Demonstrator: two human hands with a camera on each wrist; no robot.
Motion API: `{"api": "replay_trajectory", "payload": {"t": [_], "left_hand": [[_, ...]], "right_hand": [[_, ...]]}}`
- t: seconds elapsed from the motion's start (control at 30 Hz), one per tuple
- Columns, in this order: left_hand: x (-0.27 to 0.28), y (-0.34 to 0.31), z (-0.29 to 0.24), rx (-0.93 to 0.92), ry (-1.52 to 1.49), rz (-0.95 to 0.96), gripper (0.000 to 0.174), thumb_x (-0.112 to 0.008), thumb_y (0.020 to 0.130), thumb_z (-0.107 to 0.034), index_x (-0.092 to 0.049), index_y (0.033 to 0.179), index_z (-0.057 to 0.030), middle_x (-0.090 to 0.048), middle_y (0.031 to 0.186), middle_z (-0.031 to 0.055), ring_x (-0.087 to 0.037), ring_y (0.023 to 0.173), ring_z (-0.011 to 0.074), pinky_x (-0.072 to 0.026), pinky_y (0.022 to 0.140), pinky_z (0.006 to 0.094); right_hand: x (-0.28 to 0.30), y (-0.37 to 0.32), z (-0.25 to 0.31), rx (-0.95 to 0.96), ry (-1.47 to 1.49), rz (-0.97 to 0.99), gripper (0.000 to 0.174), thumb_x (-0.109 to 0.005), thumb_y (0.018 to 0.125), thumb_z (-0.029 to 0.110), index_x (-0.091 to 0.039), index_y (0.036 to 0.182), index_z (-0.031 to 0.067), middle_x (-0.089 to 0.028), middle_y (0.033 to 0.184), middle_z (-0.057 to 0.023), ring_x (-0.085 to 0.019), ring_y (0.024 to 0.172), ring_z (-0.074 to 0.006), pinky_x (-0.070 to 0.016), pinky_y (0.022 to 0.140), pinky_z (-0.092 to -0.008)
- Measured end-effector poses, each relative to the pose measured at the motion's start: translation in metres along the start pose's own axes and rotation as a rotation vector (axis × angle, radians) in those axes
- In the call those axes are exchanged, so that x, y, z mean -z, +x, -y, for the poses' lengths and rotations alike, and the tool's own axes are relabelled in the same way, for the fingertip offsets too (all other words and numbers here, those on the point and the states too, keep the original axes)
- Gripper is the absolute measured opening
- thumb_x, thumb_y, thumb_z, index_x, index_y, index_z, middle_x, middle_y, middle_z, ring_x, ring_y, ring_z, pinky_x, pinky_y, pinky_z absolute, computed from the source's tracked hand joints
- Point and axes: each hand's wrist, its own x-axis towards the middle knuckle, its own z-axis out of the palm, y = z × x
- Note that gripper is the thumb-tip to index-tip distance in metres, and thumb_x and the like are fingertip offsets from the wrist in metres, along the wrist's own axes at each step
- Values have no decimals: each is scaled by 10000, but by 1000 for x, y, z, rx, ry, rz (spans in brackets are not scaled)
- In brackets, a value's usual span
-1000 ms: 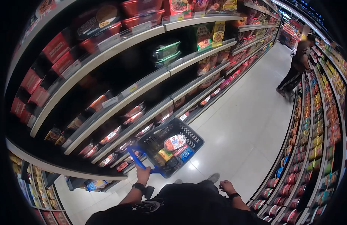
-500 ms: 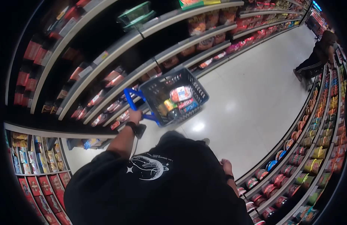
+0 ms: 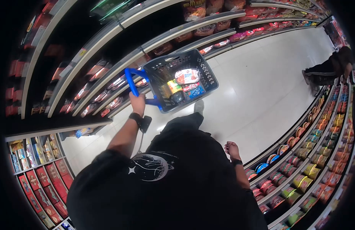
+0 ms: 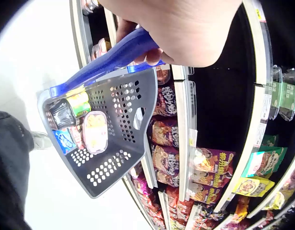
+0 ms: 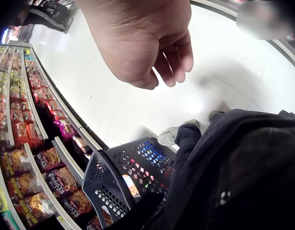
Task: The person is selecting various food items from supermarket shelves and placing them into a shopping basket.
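My left hand [image 3: 138, 104] grips the blue handle [image 3: 130, 82] of a dark grey shopping basket [image 3: 209, 71]. In the left wrist view, the fingers curl round that handle [image 4: 111, 58]. Inside the basket lie an oval food pack [image 3: 187, 76] with a white label, a blue packet [image 3: 196, 91], a red packet marked 20% and a dark container [image 3: 177, 97] beside a yellow-green item [image 3: 173, 86]. My right hand [image 3: 233, 150] hangs at my side holding nothing, its fingers loosely bent, as the right wrist view of that hand [image 5: 142, 43] shows.
Stocked shelves [image 3: 185, 27] run along the left, close beside the basket. Shelves of round tubs [image 3: 300, 182] line the right. Pale floor [image 3: 258, 84] lies between them. Another person [image 3: 331, 69] bends by the far right shelves.
The view has tipped downward, so the shelves and the other person sit differently in it. The basket appears higher, still held by my left hand, and a foot has come forward beneath it.
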Motion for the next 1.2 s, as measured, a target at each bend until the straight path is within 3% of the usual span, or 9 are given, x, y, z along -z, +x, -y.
{"api": "replay_trajectory", "payload": {"t": [0.13,0.27,0.4,0.53,0.67,0.8,1.03,1.1,1.2], "left_hand": [[-26,-4,-10,50,-40,5,384,-605,828,-106,-447,1153,24,-592,921,151,-623,833,239,-496,730,350],[-31,0,-86,-222,462,-415,590,-665,864,-249,-394,1293,53,-494,1206,225,-489,1151,359,-379,981,446],[-14,87,-201,-755,216,-579,455,-645,893,-131,-434,1256,43,-493,1220,208,-511,1123,316,-395,993,407],[1,175,-308,-627,-453,-734,521,-631,940,-249,-423,1308,56,-482,1230,210,-535,1103,233,-428,962,325],[29,250,-350,-201,-353,-888,749,-654,885,-439,-405,1297,135,-449,1289,272,-518,1127,339,-426,973,420],[49,307,-329,-206,-709,-415,627,-664,832,-367,-543,1143,164,-459,1277,295,-501,1153,348,-414,963,407],[10,228,-366,-357,-655,-702,455,-641,913,-277,-535,1274,-21,-328,1369,181,-430,1202,285,-383,1018,367],[0,233,-363,-350,-805,-697,344,-631,925,-288,-567,1144,-30,-362,1320,152,-463,1145,253,-426,941,346],[2,214,-398,-13,-1084,-743,385,-703,861,-404,-571,1046,-93,-565,1089,65,-562,890,194,-431,758,465]], "right_hand": [[14,10,87,138,-200,26,175,-537,957,245,-617,1024,105,-650,863,-15,-608,730,-117,-483,620,-273],[39,44,159,261,-206,57,233,-571,959,289,-601,1046,75,-650,856,-30,-626,741,-132,-502,616,-292],[25,59,248,172,-241,2,204,-536,963,241,-559,1099,90,-641,942,-65,-628,835,-180,-513,698,-332],[2,78,303,235,-319,47,163,-518,946,162,-566,1085,93,-651,944,-60,-638,825,-182,-517,706,-329],[-11,83,334,315,-327,127,176,-516,940,146,-570,1095,83,-659,952,-64,-641,833,-181,-521,716,-330],[-4,90,337,274,-338,127,188,-523,934,147,-567,1097,65,-659,953,-76,-640,828,-183,-522,711,-326],[45,128,291,194,-462,140,139,-517,927,107,-585,1032,47,-662,875,-78,-643,745,-184,-518,616,-311],[46,128,281,167,-379,84,157,-519,917,97,-589,1040,30,-663,872,-86,-646,762,-197,-522,641,-319],[53,149,275,317,-506,202,173,-521,911,87,-594,1047,9,-661,882,-97,-644,784,-211,-518,667,-323]]}}
